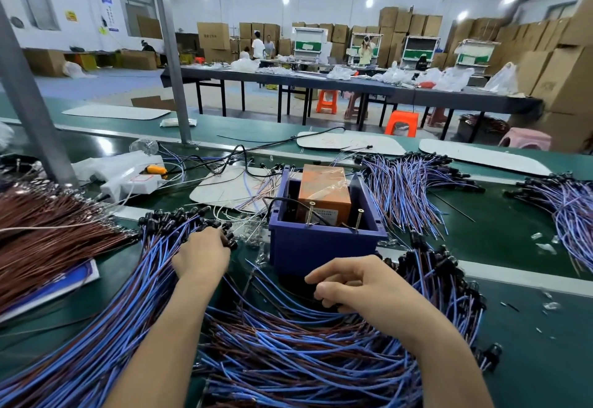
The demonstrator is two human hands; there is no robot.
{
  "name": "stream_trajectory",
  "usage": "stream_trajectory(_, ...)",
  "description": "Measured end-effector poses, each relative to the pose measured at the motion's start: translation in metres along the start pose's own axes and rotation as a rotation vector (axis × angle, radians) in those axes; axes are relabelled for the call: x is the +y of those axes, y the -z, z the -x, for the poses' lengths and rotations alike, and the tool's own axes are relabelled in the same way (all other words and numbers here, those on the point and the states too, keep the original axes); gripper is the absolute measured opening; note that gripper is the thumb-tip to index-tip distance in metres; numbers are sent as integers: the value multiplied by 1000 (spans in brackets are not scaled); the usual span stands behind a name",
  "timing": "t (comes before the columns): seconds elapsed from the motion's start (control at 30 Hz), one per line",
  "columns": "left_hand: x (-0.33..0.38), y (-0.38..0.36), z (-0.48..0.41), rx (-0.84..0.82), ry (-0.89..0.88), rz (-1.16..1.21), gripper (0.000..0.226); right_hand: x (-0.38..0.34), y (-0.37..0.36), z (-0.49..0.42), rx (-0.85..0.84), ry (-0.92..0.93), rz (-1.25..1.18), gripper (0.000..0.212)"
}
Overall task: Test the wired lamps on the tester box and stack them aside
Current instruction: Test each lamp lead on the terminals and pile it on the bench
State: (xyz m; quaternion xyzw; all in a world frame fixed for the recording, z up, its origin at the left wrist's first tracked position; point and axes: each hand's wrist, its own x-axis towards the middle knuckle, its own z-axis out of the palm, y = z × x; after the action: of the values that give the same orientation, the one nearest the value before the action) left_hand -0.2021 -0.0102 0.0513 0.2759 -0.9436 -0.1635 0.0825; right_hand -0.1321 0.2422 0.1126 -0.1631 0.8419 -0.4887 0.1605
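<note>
Near the front edge of the worktop: both hands work among heaps of blue-and-brown wired lamps on the green surface.
Left hand (pixel 201 255): lies on the fanned bundle of wired lamps (pixel 134 282) left of centre, fingers curled down around the black lamp heads; whether any single lamp is pinched cannot be told.
Right hand (pixel 349 282): hovers just in front of the blue box, fingers bent inward with thumb and forefinger close together over black lamp heads; a firm grip cannot be told.
Tester box (pixel 324 237): blue bin at the worktop's centre, holding an orange unit (pixel 324 195) wrapped in clear tape, two screws standing upright at its near wall.
Front pile (pixel 305 353): loose wires spread beneath the right forearm.
Brown wires (pixel 45 234): separate bundle at the left edge.
Far-right bundles (pixel 414 189): more blue wires beyond the box, toward the right edge.
</note>
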Motion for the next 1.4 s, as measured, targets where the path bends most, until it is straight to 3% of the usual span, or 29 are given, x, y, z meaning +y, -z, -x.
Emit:
stream_trajectory(0.47, 6, -6, 5, -45, -29, -93, 22, 2, -2, -2, 33, 44, 0, 19)
stream_trajectory(0.6, 12, 17, 5, -63, -141, 142, 18, 0, -1, -2, 87, 61, -23, 20)
stream_trajectory(0.7, 20, 47, 13, -28, -308, 556, 11, -5, -2, -2, 130, 112, -67, 30)
stream_trajectory(0.8, 29, 79, 35, -105, -437, 984, 12, -14, -6, -1, 104, 214, -193, 35)
stream_trajectory(0.87, 36, 92, 52, -206, -524, 1087, 12, -20, -8, 0, 97, 276, -256, 36)
stream_trajectory(0.97, 51, 97, 72, -311, -652, 1116, 18, -23, -11, 1, 102, 346, -313, 39)
stream_trajectory(1.13, 59, 95, 81, -411, -714, 1144, 23, -18, -1, 4, 155, 338, -447, 33)
stream_trajectory(1.23, 60, 91, 81, -468, -715, 1164, 33, -18, 5, 5, 184, 375, -717, 33)
stream_trajectory(1.4, 53, 88, 69, -512, -740, 1004, 11, -14, 26, 11, 509, 426, -1150, 40)
